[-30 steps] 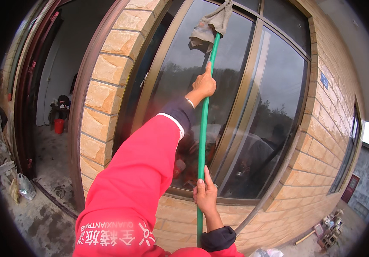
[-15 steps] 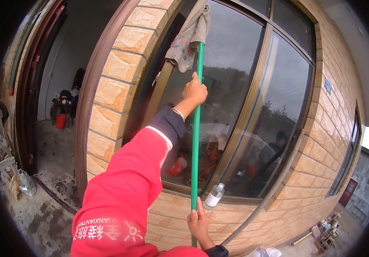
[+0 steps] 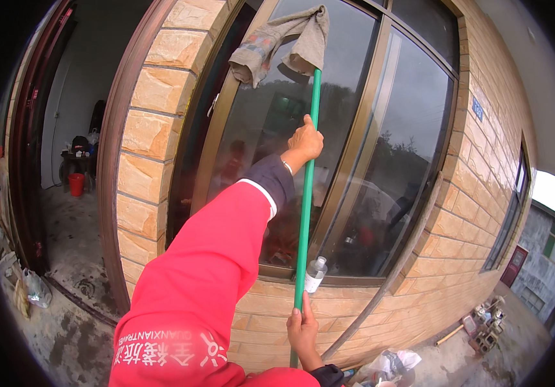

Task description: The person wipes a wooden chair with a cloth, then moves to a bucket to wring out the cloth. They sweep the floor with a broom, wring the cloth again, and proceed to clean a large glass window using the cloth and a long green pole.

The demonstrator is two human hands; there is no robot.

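A long green pole (image 3: 308,193) stands nearly upright in front of the window, with a grey-beige cloth (image 3: 309,40) draped over its top end. One side of the cloth, with a faded pattern, hangs to the left against the glass and frame. Higher on the pole, my left hand (image 3: 304,139) is wrapped around it, the arm in a red sleeve with a dark cuff. My right hand (image 3: 304,332) grips the pole low down, below the sill. A clear bottle (image 3: 316,273) with a white label stands on the sill beside the pole.
The sliding window (image 3: 290,135) has brown metal frames, set in a tan tiled wall (image 3: 151,132). At left is an open doorway, a red bucket (image 3: 76,184) inside. A grey hose-like line (image 3: 390,277) slants down the wall. Plastic bags (image 3: 390,367) and blocks (image 3: 487,326) lie lower right.
The cloth and the pole's top have moved right across the window, and the cloth hangs more spread out. Both hands keep their grip. The view has shifted a little to the right.
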